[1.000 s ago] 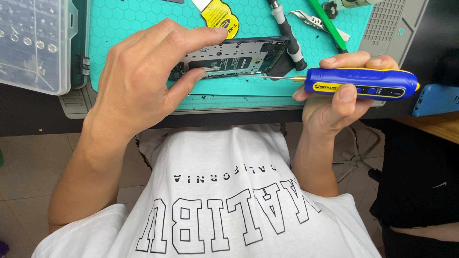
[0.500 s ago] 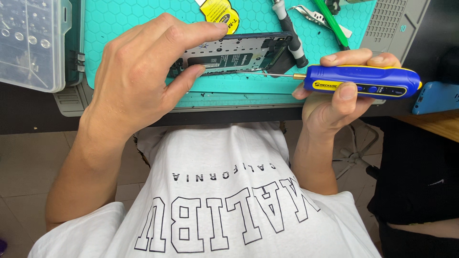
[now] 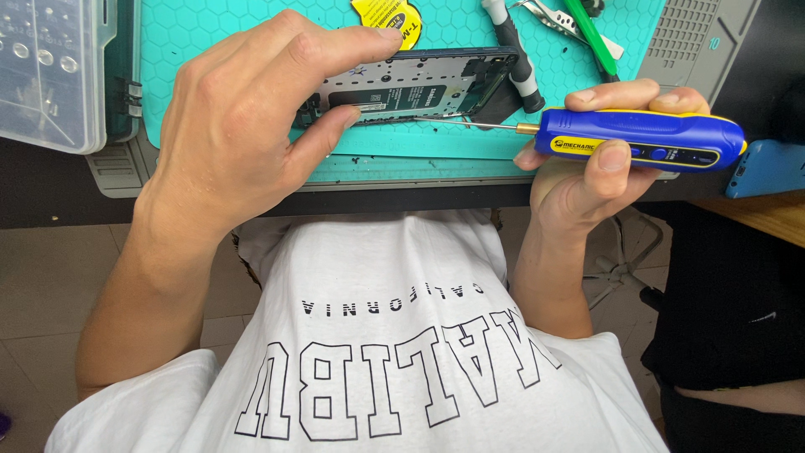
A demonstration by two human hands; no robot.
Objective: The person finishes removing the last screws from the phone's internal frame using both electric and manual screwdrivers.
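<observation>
Gripping opened phone (image 3: 419,88): left hand (image 3: 243,126); right hand (image 3: 587,168) holds electric screwdriver (image 3: 637,140); clear parts box (image 3: 50,67) alongside.

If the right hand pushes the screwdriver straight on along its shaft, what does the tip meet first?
The right hand holds the blue electric screwdriver pointing left. Its thin bit runs along the opened phone's near edge, so it would likely meet the phone frame first, close to the left hand's thumb. Depth is unclear.

Phone frame's (image 3: 419,88) left end under fingers (image 3: 327,138)
</observation>
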